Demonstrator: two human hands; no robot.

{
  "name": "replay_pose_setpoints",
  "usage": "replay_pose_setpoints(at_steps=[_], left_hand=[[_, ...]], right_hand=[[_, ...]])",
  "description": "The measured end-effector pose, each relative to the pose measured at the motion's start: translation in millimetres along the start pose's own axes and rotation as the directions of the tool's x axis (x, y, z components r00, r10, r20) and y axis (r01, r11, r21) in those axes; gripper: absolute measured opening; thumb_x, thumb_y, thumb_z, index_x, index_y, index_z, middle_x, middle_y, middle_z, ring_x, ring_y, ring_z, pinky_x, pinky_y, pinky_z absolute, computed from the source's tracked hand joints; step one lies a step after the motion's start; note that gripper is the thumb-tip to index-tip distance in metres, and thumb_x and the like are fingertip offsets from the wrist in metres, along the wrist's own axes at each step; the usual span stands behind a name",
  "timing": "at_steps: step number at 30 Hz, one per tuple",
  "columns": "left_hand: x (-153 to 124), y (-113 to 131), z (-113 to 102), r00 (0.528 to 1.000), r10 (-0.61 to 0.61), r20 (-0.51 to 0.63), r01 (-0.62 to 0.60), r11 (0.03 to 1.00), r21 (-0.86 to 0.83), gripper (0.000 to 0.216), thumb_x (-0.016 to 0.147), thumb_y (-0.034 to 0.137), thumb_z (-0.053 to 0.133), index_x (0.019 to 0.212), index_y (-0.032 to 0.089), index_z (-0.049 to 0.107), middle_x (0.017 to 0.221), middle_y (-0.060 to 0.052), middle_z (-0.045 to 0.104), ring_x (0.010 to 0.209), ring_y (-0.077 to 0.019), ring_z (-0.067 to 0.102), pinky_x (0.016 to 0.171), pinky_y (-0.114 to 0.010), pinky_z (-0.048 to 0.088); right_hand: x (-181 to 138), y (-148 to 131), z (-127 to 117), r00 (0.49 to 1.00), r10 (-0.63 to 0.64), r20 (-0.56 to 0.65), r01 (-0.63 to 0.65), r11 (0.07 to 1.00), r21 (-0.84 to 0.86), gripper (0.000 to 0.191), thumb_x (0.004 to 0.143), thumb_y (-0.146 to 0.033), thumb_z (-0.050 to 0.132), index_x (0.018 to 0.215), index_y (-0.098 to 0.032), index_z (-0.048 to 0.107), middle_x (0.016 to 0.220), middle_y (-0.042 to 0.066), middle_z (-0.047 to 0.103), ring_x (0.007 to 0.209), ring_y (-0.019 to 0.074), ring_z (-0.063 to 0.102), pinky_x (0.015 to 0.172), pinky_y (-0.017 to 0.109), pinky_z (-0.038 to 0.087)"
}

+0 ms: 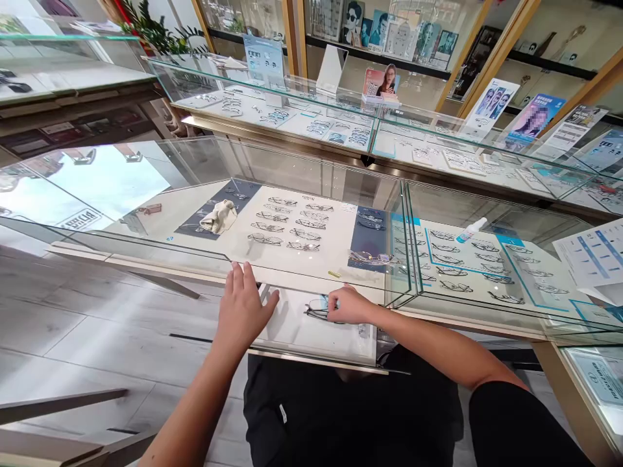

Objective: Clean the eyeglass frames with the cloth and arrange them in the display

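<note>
My left hand [242, 310] lies with its fingers apart at the front edge of the glass display case [292, 269], holding nothing. Over the pulled-out white drawer [306, 340] in front of me, my right hand [350, 305] is closed on a dark-framed pair of eyeglasses [315, 312]. Part of that frame sticks out to the left of my fingers; the rest is hidden under them. Rows of eyeglasses [270, 227] sit on a white panel inside the case. A crumpled beige cloth [220, 217] rests on the dark panel at their left.
A white spray bottle [471, 230] lies on the right-hand glass case among more frames. Printed sheets [594, 256] stand at far right. Behind runs another glass counter [292, 123] with frames and ad cards. A small yellow item [334, 274] is near the front edge.
</note>
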State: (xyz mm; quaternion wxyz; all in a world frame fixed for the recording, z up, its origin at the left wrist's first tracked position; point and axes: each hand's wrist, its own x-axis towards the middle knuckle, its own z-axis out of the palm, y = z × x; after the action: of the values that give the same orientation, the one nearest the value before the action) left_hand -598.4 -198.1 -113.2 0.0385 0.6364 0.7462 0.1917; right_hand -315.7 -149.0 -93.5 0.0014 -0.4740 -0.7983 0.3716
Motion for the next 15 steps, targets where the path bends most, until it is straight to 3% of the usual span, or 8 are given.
replay_pose_setpoints(at_steps=[2,4,6,8,10,13,15], left_hand=[[1,-2,1,1.000,-0.006,0.000,0.006,1.000,0.007,0.100,0.100,0.057,0.048,0.171,-0.010,0.023,0.179,-0.039,0.021,0.171,-0.0512,0.020,0.132,-0.065,0.034],[1,-4,2,1.000,-0.010,0.000,0.010,1.000,0.007,0.100,0.100,0.057,0.048,0.172,-0.008,0.023,0.179,-0.038,0.023,0.171,-0.0502,0.019,0.133,-0.065,0.032],[1,-5,3,1.000,-0.019,0.010,0.019,1.000,-0.004,0.101,0.100,0.057,0.049,0.173,-0.007,0.022,0.179,-0.036,0.025,0.171,-0.0494,0.019,0.133,-0.065,0.031],[2,-4,2,0.999,-0.036,0.019,0.037,0.999,-0.018,0.104,0.099,0.060,0.050,0.174,-0.005,0.020,0.180,-0.035,0.025,0.172,-0.0497,0.018,0.133,-0.066,0.031],[2,-3,-1,0.998,-0.054,0.012,0.055,0.998,-0.020,0.106,0.097,0.062,0.052,0.174,-0.004,0.022,0.181,-0.034,0.021,0.172,-0.0522,0.014,0.132,-0.068,0.031],[3,0,-4,0.999,-0.051,-0.003,0.051,0.999,-0.008,0.107,0.095,0.062,0.055,0.173,-0.005,0.026,0.183,-0.035,0.016,0.171,-0.0564,0.010,0.130,-0.072,0.032],[3,1,-4,0.999,-0.043,-0.003,0.043,0.999,-0.002,0.107,0.095,0.061,0.056,0.172,-0.006,0.026,0.182,-0.035,0.016,0.170,-0.0571,0.011,0.130,-0.072,0.032]], right_hand=[[-34,-18,-20,0.992,-0.043,0.117,0.026,0.989,0.148,0.010,0.078,-0.028,0.082,0.079,-0.025,0.073,0.098,0.000,0.081,0.092,0.0212,0.073,0.100,0.038,0.055],[-63,-37,-51,0.985,-0.068,0.158,0.028,0.970,0.240,0.015,0.074,-0.029,0.085,0.082,-0.025,0.074,0.103,0.003,0.080,0.097,0.0253,0.073,0.090,0.039,0.057],[-82,-50,-89,0.990,-0.123,0.066,0.104,0.966,0.236,0.013,0.075,-0.027,0.084,0.082,-0.026,0.072,0.101,0.002,0.079,0.105,0.0277,0.073,0.101,0.044,0.054],[-87,-56,-127,0.978,-0.186,-0.088,0.199,0.966,0.165,0.010,0.079,-0.025,0.080,0.080,-0.026,0.070,0.098,0.001,0.078,0.109,0.0268,0.073,0.121,0.052,0.044],[-78,-51,-161,0.952,-0.226,-0.204,0.234,0.972,0.015,0.010,0.081,-0.023,0.075,0.075,-0.025,0.067,0.086,-0.003,0.073,0.095,0.0218,0.072,0.131,0.055,0.033],[-49,-28,-193,0.952,-0.203,-0.228,0.160,0.968,-0.194,0.018,0.081,-0.018,0.072,0.068,-0.024,0.061,0.067,-0.008,0.063,0.073,0.0156,0.064,0.136,0.056,0.025],[-28,-7,-200,0.958,-0.151,-0.245,0.083,0.960,-0.268,0.023,0.082,-0.016,0.071,0.066,-0.024,0.058,0.062,-0.009,0.059,0.071,0.0149,0.063,0.137,0.056,0.022]])
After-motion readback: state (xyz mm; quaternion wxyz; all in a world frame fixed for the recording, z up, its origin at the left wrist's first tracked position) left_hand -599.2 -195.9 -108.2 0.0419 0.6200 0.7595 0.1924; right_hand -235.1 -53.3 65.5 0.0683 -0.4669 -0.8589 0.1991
